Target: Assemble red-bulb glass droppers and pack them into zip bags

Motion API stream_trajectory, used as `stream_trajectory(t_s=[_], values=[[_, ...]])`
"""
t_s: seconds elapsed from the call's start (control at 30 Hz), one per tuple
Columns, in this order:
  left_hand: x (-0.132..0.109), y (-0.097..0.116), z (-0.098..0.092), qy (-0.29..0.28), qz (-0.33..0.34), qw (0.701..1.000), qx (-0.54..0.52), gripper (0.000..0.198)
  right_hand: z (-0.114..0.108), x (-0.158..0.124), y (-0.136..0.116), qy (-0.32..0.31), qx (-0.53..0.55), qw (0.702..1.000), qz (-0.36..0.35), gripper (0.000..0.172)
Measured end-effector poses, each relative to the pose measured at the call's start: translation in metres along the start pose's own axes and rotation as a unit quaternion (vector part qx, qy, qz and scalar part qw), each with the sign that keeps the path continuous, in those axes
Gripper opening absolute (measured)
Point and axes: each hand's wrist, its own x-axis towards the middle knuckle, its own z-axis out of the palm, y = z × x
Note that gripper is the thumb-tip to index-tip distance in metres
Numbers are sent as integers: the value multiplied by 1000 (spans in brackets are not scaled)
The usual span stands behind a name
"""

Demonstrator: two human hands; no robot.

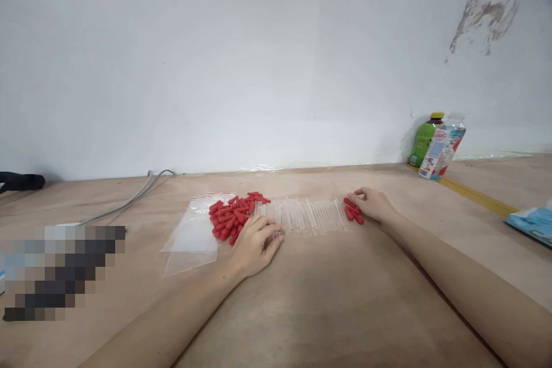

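Observation:
A row of thin clear tubes (pixel 308 217) lies side by side on the wooden table. At the row's left end rests my left hand (pixel 257 241), its fingers curved and the thumb apart from them. It partly covers the nearest tubes. A heap of red rubber bulbs (pixel 228 217) lies just to its left, on and beside clear zip bags (pixel 190 241). Off the right end of the row is a small group of red rubber bulbs (pixel 354 214). My right hand (pixel 371 203) has its fingertips closed on the upper bulb of that group.
Two drink bottles, a green one (pixel 422 141) and a clear labelled one (pixel 444 149), stand against the wall at right. Yellow tape (pixel 478 192) runs toward a blue packet (pixel 532 224). A grey cable (pixel 133 198) and a blurred-out dark object (pixel 64 276) lie at left.

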Motion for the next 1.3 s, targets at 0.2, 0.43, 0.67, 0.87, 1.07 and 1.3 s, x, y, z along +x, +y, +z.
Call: stream_trajectory(t_s=[0.2, 0.43, 0.67, 0.87, 1.07, 1.3], values=[[0, -1, 1, 12, 1, 1000, 3, 16, -7, -14, 5, 12, 38, 998, 51, 42], [0, 0, 1, 17, -1, 1000, 5, 17, -13, -19, -2, -22, 67, 997, 42, 42], [-1, 0, 1, 29, -2, 1000, 6, 17, -16, -28, -17, 28, 5, 999, -41, 24], [0, 0, 1, 20, -4, 1000, 7, 16, -22, -35, -28, -56, 5, 994, -90, 28], [-1, 0, 1, 25, -7, 1000, 15, 14, -14, -35, -27, -61, 18, 996, -57, 29], [17, 0, 7, 68, -80, 992, 74, 8, -13, -34, -29, -28, -11, 999, -31, 27]])
